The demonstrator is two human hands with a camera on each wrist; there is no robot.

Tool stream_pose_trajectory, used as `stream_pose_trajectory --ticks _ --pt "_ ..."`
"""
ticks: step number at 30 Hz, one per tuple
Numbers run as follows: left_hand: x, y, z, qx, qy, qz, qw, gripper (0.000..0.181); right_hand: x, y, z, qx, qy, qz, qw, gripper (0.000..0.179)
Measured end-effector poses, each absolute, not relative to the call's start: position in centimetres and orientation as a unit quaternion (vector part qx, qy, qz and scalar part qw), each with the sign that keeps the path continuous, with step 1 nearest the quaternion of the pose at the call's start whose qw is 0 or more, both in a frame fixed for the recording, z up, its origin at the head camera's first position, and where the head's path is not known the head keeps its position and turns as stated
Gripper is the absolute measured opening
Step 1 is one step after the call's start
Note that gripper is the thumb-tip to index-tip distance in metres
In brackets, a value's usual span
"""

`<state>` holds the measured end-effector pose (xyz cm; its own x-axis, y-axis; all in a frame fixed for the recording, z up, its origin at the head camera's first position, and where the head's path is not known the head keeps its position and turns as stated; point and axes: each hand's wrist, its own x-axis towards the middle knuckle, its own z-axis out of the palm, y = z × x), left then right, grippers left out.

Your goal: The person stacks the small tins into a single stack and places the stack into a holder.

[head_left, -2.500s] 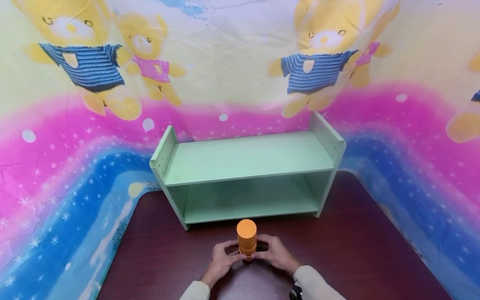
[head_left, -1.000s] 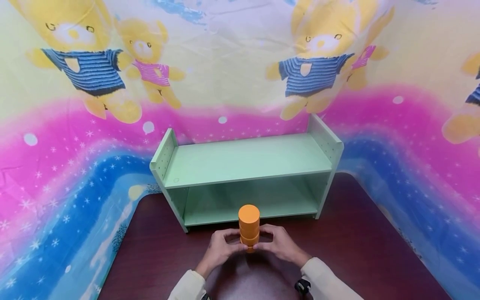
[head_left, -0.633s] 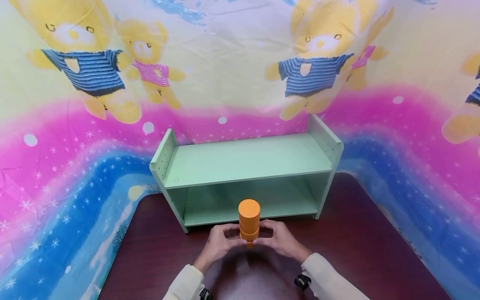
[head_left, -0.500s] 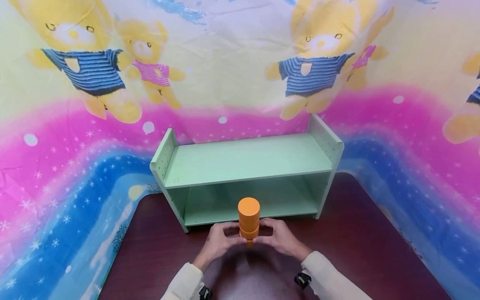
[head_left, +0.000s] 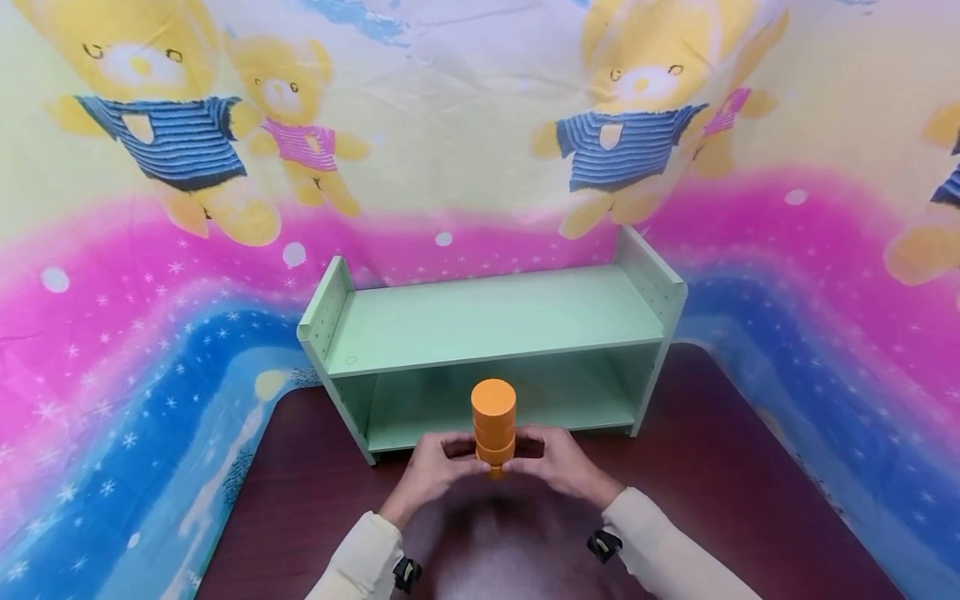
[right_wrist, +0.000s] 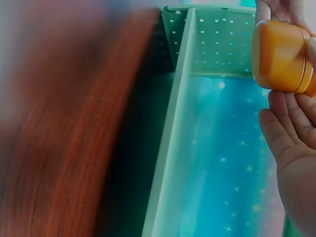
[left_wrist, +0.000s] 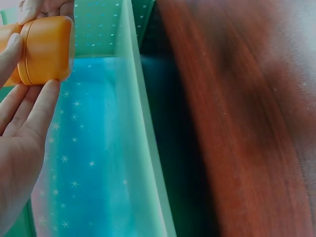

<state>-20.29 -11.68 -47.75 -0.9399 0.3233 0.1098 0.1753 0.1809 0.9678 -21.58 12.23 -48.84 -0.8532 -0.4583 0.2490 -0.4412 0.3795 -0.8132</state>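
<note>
An orange, upright cylindrical container (head_left: 493, 417) with a flat round top and ring-like seams is held up in front of the green shelf. My left hand (head_left: 433, 468) pinches its left side near the lower part, thumb in front. From the right, my right hand (head_left: 558, 460) pinches it at the same height. In the left wrist view the container (left_wrist: 47, 49) shows a smooth rounded body with a seam, and the left fingertips (left_wrist: 45, 96) touch it. The right wrist view shows the right fingers (right_wrist: 279, 111) on the container (right_wrist: 281, 57). Its lowest part is partly hidden by the thumbs.
A pale green two-tier shelf (head_left: 495, 321) with raised side panels stands at the back of the dark red-brown table (head_left: 720, 500). Behind it hangs a cloth backdrop (head_left: 465, 125) printed with bears and stars. Black bands (head_left: 603, 544) circle both wrists.
Both hands have moved up and forward with the orange container, from low over the table toward the shelf's front. The grip looks the same. The head view has shifted slightly.
</note>
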Motion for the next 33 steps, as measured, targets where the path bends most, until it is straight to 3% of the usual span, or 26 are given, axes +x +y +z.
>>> stream_pose_trajectory --ticks 11,33 --pt "-21.1 -11.9 -46.2 0.183 0.778 0.598 0.058 0.040 -22.0 12.2 -47.5 -0.278 0.803 -0.526 0.030 0.043" --pt "-22.4 -11.7 -43.2 0.201 0.811 0.548 0.041 0.040 -22.9 12.7 -44.7 -0.285 0.816 -0.504 0.000 0.040"
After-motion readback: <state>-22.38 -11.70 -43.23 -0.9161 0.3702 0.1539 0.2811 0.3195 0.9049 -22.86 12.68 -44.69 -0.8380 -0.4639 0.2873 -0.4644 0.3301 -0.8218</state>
